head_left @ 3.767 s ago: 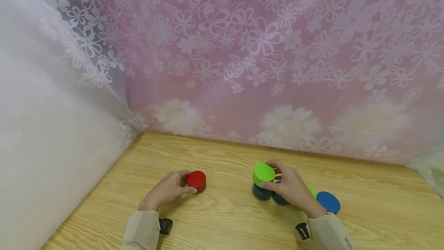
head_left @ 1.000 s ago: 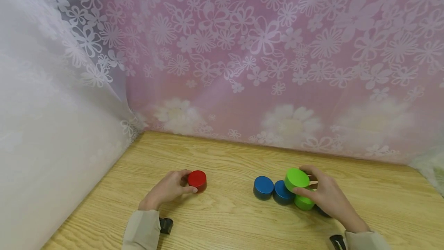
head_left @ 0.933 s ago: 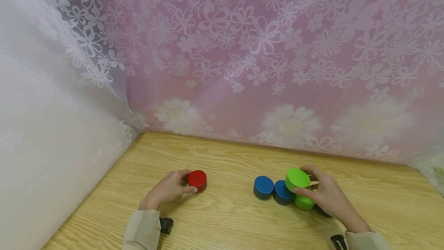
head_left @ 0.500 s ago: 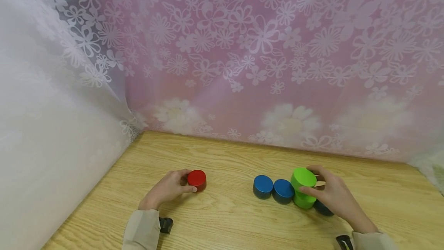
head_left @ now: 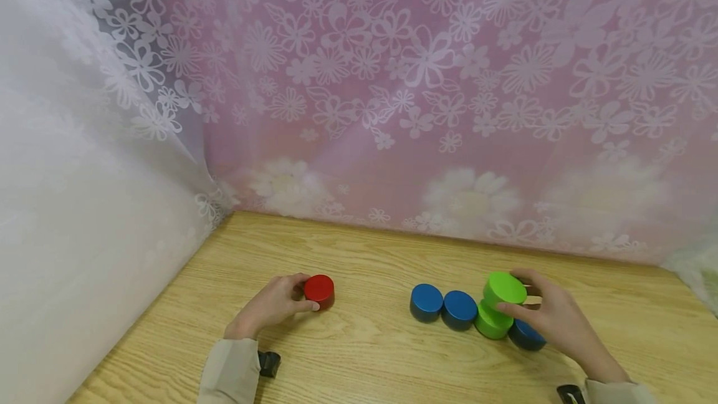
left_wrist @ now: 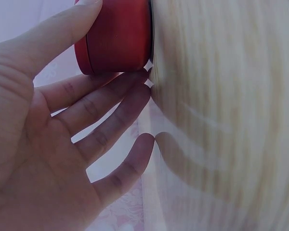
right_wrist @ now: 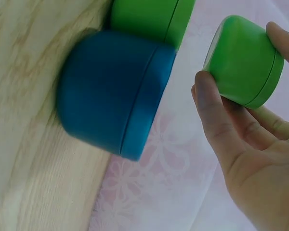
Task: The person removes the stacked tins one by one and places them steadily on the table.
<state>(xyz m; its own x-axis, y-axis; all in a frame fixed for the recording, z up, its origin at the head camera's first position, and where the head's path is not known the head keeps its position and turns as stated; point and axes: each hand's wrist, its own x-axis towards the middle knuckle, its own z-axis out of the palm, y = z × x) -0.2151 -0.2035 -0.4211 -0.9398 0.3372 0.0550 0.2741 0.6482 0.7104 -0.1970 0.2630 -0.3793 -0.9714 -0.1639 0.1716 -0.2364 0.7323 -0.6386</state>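
Note:
In the head view, my left hand (head_left: 273, 306) holds a red lidded tin (head_left: 320, 292) at the table's left side, thumb on one side and fingers on the other. The left wrist view shows this red tin (left_wrist: 118, 36) standing on the wood, with fingertips at the table surface. My right hand (head_left: 558, 317) pinches a green lidded tin (head_left: 505, 288) between thumb and fingers, raised above the row of tins. In the right wrist view, this green tin (right_wrist: 245, 60) is in the air, apart from a blue tin (right_wrist: 108, 94) on the table.
Below the raised tin stands another green tin (head_left: 493, 322). Two blue tins, an outer one (head_left: 426, 302) and an inner one (head_left: 459, 310), stand to its left. A third blue tin (head_left: 526, 335) is on its right. Floral cloth (head_left: 359, 111) hangs behind the wooden table (head_left: 359, 354).
My right hand has carried the green tin rightward along the row, from over the leftmost blue tin to between the standing green tin and the rightmost blue one. My left hand stays put.

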